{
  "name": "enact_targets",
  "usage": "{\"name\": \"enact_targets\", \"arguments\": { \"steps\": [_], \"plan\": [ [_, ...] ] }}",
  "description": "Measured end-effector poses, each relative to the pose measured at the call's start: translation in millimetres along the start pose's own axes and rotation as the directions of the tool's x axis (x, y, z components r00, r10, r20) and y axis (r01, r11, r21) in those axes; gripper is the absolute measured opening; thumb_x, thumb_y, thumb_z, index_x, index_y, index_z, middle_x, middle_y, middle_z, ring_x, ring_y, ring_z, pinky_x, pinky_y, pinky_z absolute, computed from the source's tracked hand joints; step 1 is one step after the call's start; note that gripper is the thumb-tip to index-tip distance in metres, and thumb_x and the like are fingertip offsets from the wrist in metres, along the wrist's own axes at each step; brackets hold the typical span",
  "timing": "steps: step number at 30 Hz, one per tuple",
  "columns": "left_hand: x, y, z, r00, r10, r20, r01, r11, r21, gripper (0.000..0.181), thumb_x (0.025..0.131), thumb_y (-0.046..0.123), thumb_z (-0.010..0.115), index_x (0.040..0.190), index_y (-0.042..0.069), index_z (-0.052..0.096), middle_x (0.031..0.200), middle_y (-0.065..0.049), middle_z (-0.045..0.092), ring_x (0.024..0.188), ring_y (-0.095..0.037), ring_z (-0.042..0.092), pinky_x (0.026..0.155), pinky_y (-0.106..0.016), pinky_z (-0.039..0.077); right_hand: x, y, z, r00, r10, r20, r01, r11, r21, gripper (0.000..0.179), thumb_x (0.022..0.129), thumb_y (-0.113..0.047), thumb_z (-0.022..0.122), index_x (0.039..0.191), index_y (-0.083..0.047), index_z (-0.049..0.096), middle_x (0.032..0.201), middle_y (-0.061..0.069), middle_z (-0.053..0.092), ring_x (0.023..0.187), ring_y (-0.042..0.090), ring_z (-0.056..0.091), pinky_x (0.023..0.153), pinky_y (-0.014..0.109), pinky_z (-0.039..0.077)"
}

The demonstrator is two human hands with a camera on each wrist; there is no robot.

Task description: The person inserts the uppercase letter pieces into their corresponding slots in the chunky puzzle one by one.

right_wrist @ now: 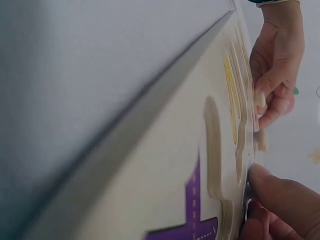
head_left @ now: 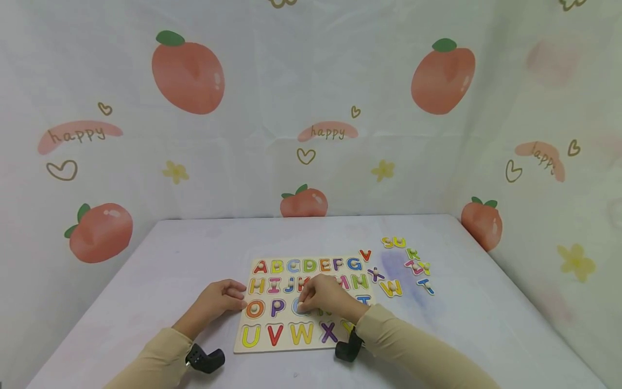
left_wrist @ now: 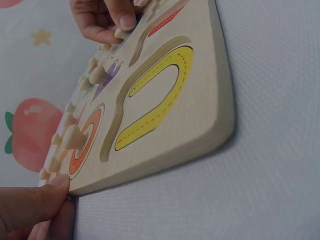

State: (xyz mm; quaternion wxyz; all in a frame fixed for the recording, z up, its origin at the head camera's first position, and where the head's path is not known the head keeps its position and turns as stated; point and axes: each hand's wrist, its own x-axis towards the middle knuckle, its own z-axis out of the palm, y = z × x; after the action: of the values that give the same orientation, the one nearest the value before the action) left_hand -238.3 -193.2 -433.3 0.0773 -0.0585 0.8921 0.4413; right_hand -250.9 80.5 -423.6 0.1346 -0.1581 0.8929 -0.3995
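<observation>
A wooden alphabet puzzle board (head_left: 286, 346) lies on the table, with knobbed letters in its upper rows. My right hand (head_left: 324, 296) pinches the knob of a light-blue letter piece (head_left: 296, 308), partly covered by the fingers, at the place just right of the purple P (head_left: 277, 307). The right wrist view shows that thumb and fingertips (right_wrist: 282, 200) low over the board. At the board's left edge, my left hand (head_left: 218, 300) touches the side with its thumb and fingertips, beside the orange O (head_left: 255, 309). In the left wrist view its thumb (left_wrist: 52, 192) rests against the board's edge.
Right of the board lie loose knobbed letters: a yellow W (head_left: 391, 288), a purple X (head_left: 376, 274), a red V (head_left: 365, 255), a blue T (head_left: 425, 286) and several more. The bottom row shows printed recesses such as the yellow U (head_left: 251, 336). A printed cloth backdrop (head_left: 262, 178) stands behind.
</observation>
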Motion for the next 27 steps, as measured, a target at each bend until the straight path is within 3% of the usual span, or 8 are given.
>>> {"name": "enact_targets", "arguments": {
  "steps": [8, 17, 22, 27],
  "plan": [
    [0.5, -0.3, 0.5, 1.000, -0.005, -0.002, 0.005, 1.000, 0.002, 0.040, 0.077, 0.015, 0.079, 0.111, 0.002, 0.064, 0.086, -0.003, 0.066, 0.082, -0.016, 0.057, 0.074, -0.030, 0.048, 0.7, 0, 0, 1.000, -0.005, 0.018, 0.005, 1.000, -0.010, 0.014, 0.076, -0.017, 0.082, 0.073, -0.017, 0.068, 0.061, -0.004, 0.059, 0.058, 0.008, 0.049, 0.053, 0.022, 0.037],
    [-1.1, 0.6, -0.4, 1.000, -0.002, -0.002, 0.002, 1.000, 0.003, 0.041, 0.077, 0.015, 0.080, 0.112, 0.001, 0.063, 0.087, -0.003, 0.066, 0.082, -0.016, 0.058, 0.074, -0.031, 0.049, -3.2, -1, -10, 0.999, -0.015, 0.028, 0.015, 1.000, -0.005, 0.020, 0.075, -0.021, 0.083, 0.088, -0.016, 0.068, 0.073, -0.003, 0.061, 0.064, 0.011, 0.054, 0.056, 0.025, 0.042],
    [-0.4, -0.1, 0.3, 1.000, -0.011, -0.002, 0.011, 1.000, -0.007, 0.040, 0.077, 0.014, 0.079, 0.112, 0.001, 0.064, 0.087, -0.004, 0.066, 0.082, -0.017, 0.058, 0.072, -0.029, 0.048, -4.7, 2, -27, 0.999, -0.037, -0.022, 0.038, 0.999, 0.021, 0.022, 0.077, -0.021, 0.081, 0.093, -0.013, 0.069, 0.080, -0.003, 0.062, 0.074, 0.013, 0.056, 0.064, 0.027, 0.045],
    [0.0, -0.9, 1.0, 1.000, -0.013, -0.006, 0.013, 1.000, -0.007, 0.040, 0.077, 0.013, 0.079, 0.112, 0.002, 0.064, 0.087, -0.004, 0.066, 0.081, -0.017, 0.058, 0.072, -0.028, 0.048, -4.3, 11, -59, 0.994, -0.055, -0.098, 0.061, 0.996, 0.066, 0.021, 0.081, -0.017, 0.077, 0.098, -0.008, 0.069, 0.083, 0.000, 0.063, 0.075, 0.014, 0.058, 0.065, 0.028, 0.047]
  ]
}}
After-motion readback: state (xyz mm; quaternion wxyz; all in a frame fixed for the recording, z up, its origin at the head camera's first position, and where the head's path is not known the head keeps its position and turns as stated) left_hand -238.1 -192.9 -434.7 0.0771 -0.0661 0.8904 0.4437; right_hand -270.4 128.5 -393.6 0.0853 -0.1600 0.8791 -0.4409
